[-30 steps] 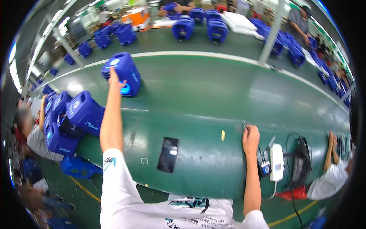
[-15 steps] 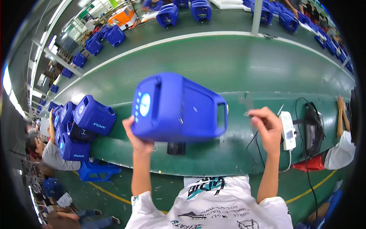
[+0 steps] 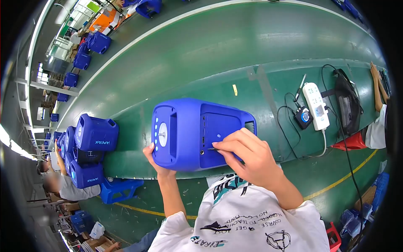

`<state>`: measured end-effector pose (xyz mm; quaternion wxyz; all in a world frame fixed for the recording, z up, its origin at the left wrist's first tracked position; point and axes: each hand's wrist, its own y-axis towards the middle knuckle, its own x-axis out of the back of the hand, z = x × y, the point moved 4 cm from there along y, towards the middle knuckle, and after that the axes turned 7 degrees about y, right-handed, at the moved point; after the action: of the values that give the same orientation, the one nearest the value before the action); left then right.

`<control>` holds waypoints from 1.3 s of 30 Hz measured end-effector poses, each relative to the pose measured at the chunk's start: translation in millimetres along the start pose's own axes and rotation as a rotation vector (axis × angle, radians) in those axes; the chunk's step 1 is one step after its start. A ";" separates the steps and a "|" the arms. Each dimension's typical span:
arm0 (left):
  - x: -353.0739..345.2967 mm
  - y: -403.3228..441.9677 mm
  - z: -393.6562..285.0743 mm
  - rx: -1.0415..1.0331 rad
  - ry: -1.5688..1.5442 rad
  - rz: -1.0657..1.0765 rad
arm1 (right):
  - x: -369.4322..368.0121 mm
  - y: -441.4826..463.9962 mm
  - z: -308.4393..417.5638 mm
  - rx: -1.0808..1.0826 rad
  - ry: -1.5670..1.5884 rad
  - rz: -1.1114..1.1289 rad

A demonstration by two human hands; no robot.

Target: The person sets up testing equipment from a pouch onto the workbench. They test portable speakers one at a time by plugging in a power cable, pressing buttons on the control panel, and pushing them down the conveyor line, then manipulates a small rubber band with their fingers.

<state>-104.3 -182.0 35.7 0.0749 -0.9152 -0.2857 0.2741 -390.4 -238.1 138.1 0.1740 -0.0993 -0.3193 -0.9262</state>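
Note:
A blue portable speaker (image 3: 188,138) with a handle slot and a round silver disc is in front of me above the green bench. My left hand (image 3: 163,163) is closed on its lower left corner, with part of the fingers hidden behind it. My right hand (image 3: 247,157) is at the recessed panel (image 3: 222,126), which has a column of small ports. Thumb and forefinger pinch a small, thin dark plug-like piece (image 3: 211,148), its tip close to a round port (image 3: 202,152). Whether it touches the panel, I cannot tell.
Several blue speakers (image 3: 96,132) are stacked at the left by a blue stool (image 3: 119,191). To the right are a small black box (image 3: 303,116) with a blue-lit dial, a white power strip (image 3: 315,105), cables and a black bag (image 3: 347,105). Another person's arm (image 3: 376,86) rests beyond.
My right hand has moved left from beside the speaker to its port panel. The speaker sits lower and steadier in view, and its disc, bright before, now looks silver. The head view has shifted.

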 end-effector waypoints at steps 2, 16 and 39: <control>-2.4 -1.1 -3.0 -0.024 0.018 0.027 | -1.3 3.2 3.1 -0.020 -0.015 -0.015; 3.7 -19.1 -9.0 -0.027 0.036 0.093 | 3.7 5.2 6.3 0.129 -0.131 0.174; -41.2 -56.3 -48.2 -0.226 0.625 0.136 | 23.5 -20.8 -20.4 -0.093 0.198 -0.020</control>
<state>-133.5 -157.8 111.6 0.0386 -0.9744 -0.2159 -0.0489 -421.6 -241.6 117.6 0.1907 -0.0121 -0.2580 -0.9471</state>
